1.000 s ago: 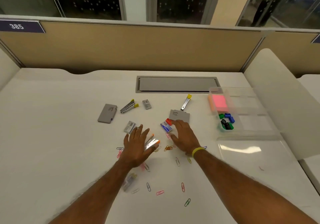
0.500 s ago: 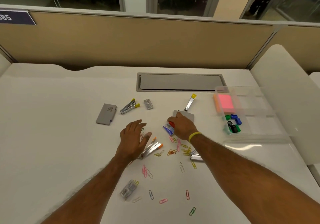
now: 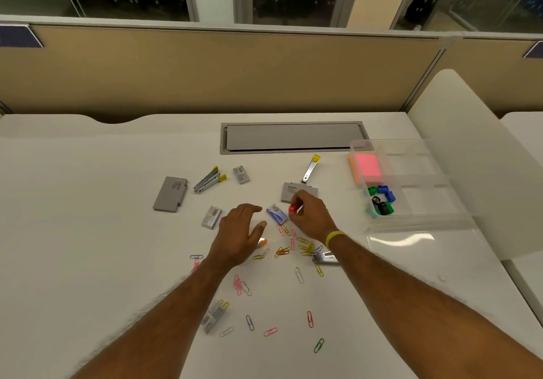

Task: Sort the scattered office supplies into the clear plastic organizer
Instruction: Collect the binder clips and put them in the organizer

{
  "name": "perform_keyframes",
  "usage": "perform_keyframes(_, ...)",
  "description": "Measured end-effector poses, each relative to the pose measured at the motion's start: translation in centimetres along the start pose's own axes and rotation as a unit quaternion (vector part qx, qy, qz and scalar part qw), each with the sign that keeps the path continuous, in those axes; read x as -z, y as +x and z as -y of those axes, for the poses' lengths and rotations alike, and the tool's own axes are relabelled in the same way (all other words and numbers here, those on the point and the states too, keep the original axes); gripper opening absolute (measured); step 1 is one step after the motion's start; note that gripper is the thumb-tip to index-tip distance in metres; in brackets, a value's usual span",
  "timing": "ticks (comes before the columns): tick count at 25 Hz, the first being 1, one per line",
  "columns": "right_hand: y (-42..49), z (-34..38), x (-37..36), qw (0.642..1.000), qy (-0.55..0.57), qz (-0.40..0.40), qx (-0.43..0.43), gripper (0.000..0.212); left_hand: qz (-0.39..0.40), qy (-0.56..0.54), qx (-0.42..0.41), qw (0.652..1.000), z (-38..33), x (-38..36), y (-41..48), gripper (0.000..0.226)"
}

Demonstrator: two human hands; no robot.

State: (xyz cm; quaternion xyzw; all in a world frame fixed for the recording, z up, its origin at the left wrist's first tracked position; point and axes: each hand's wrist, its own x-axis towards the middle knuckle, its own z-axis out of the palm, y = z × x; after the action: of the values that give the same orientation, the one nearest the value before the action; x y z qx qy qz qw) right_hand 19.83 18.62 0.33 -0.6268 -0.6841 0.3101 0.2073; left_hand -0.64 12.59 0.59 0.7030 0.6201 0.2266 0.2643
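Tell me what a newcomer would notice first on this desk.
At mid-desk the right hand pinches a small red clip, and the left hand is open beside it. Around them, coloured paper clips lie scattered on the white desk. At the right stands the clear organizer with a pink note pad inside.

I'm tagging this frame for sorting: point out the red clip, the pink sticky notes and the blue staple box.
red clip (image 3: 292,209): head view, on its red body.
pink sticky notes (image 3: 368,165): head view, middle of the top sheet.
blue staple box (image 3: 276,214): head view, centre of its top face.
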Motion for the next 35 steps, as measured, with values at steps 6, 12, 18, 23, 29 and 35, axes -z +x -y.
perform_keyframes(6, -3.6, -0.9, 2.0, 0.944, 0.304, -0.044, -0.122, 0.006, 0.034, -0.002, -0.043, 0.998, -3.0, -1.8, -0.5, 0.041)
perform_keyframes(12, -6.2, -3.4, 5.8, 0.960, 0.200, -0.178, -0.077, 0.010, 0.072, 0.035, -0.058, 0.995, -5.5, -4.4, -0.6, 0.053)
perform_keyframes(18, -5.9, -7.9, 11.6, 0.948, 0.051, -0.294, -0.107, 0.010, 0.102, 0.066, -0.074, 0.990, -7.3, -6.6, 0.3, 0.054)
perform_keyframes(23, -4.8, -11.2, 13.6, 0.952, -0.006, -0.260, -0.159, 0.012, 0.108, 0.077, -0.073, 0.988, -7.5, -7.3, 0.2, 0.052)
perform_keyframes(29, -5.8, -11.6, 12.8, 0.952, -0.004, -0.294, -0.085, 0.021, 0.109, 0.103, -0.060, 0.987, -6.6, -7.1, 0.0, 0.052)
perform_keyframes(35, -8.9, -8.5, 9.4, 0.963, -0.091, -0.220, 0.124, 0.017, 0.111, 0.107, -0.052, 0.987, -5.9, -6.7, -1.2, 0.049)
